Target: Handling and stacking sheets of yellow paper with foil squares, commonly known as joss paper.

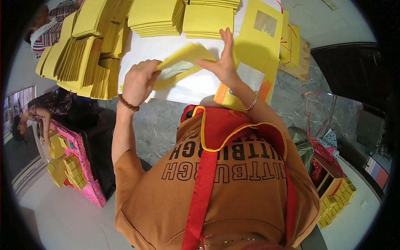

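Observation:
A folded yellow paper sheet [195, 53] with a pale, shiny patch inside its bend is tilted over the white table top [139, 52]. My left hand [141, 79] is closed on the sheet's left end, pinching it between thumb and fingers. At its right end is my right hand [225, 68], fingers spread upward and the thumb at the paper's edge. Beneath my right wrist lies a yellow sheet with a whitish square [250, 77] and orange marks. Beyond it, another yellow sheet bears a silvery square [265, 23].
Stacks of folded yellow paper [156, 18] line the table's far side, with more bundles [79, 62] at the left. Tied yellow bundles [290, 46] sit on a board at the right. A co-worker [46, 110] handles yellow paper at a pink-covered table [85, 166]. Red strings [314, 104] hang at the right.

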`<state>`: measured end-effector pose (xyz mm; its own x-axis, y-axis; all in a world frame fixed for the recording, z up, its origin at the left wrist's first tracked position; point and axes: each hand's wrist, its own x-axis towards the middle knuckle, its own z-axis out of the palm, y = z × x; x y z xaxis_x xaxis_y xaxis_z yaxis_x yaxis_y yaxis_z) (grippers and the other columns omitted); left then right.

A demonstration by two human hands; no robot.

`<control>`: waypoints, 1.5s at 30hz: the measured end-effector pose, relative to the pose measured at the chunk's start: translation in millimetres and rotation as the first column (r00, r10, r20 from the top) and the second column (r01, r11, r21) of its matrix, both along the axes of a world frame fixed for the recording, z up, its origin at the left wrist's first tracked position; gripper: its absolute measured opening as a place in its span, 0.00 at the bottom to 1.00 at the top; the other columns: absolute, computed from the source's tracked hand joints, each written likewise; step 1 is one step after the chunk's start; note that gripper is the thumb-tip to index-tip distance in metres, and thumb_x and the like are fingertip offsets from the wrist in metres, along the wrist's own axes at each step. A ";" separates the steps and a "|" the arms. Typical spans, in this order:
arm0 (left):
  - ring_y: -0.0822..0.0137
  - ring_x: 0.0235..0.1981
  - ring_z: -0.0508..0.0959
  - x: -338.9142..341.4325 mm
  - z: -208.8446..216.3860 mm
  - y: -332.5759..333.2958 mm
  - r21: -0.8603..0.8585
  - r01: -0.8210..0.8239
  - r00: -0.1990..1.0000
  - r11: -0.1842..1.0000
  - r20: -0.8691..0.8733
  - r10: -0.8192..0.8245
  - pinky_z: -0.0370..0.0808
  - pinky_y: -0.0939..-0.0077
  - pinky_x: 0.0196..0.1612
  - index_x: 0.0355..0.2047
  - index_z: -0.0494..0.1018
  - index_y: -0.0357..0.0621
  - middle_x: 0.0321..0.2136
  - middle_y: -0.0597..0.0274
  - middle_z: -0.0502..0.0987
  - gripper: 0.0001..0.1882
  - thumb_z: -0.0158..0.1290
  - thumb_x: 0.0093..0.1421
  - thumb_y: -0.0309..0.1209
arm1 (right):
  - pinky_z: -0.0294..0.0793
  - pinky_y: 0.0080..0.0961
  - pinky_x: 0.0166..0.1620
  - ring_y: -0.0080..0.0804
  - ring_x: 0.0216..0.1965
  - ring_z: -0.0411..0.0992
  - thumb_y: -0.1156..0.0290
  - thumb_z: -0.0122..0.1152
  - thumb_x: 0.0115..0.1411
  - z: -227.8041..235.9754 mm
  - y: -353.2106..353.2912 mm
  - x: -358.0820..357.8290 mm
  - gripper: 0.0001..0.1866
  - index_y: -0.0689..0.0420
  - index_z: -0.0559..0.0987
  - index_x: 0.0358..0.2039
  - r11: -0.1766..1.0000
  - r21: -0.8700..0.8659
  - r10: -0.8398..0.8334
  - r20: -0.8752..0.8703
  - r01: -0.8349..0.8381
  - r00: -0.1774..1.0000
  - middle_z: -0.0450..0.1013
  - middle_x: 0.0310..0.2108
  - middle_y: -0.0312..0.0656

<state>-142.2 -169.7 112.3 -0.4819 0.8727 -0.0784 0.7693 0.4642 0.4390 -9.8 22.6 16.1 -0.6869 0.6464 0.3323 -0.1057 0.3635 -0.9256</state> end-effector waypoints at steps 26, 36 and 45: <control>0.75 0.39 0.73 3.6 -13.3 24.1 0.438 -0.443 0.542 0.782 0.826 -0.156 0.70 0.79 0.41 0.50 0.63 0.38 0.39 0.63 0.74 0.17 0.47 0.59 0.22 | 0.53 0.33 0.60 0.34 0.60 0.54 0.68 0.58 0.54 7.1 17.2 24.2 0.37 0.56 0.51 0.61 0.710 -0.636 0.249 -0.176 -0.303 0.953 0.55 0.58 0.41; 0.68 0.52 0.66 63.7 -50.1 88.5 0.352 -0.545 0.221 0.761 0.936 -0.274 0.64 0.73 0.54 0.59 0.49 0.41 0.52 0.57 0.64 0.32 0.50 0.56 0.19 | 0.75 0.23 0.39 0.25 0.40 0.71 0.73 0.53 0.58 28.8 51.6 91.9 0.19 0.58 0.65 0.51 0.436 -0.858 0.225 -0.189 -0.272 0.956 0.69 0.43 0.37; 0.70 0.49 0.68 94.4 -53.1 109.6 0.296 -0.541 0.228 0.787 0.952 -0.202 0.65 0.77 0.51 0.62 0.47 0.42 0.50 0.56 0.67 0.33 0.43 0.57 0.16 | 0.75 0.21 0.37 0.24 0.37 0.72 0.73 0.55 0.58 18.5 60.1 128.8 0.17 0.58 0.67 0.47 0.422 -0.896 0.063 -0.124 -0.139 0.990 0.70 0.37 0.35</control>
<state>-47.8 -60.1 59.3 -0.5179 0.8303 -0.2058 -0.4314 -0.0458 0.9010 119.0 82.7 34.7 -0.7715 0.5301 -0.3517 -0.1517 -0.6902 -0.7075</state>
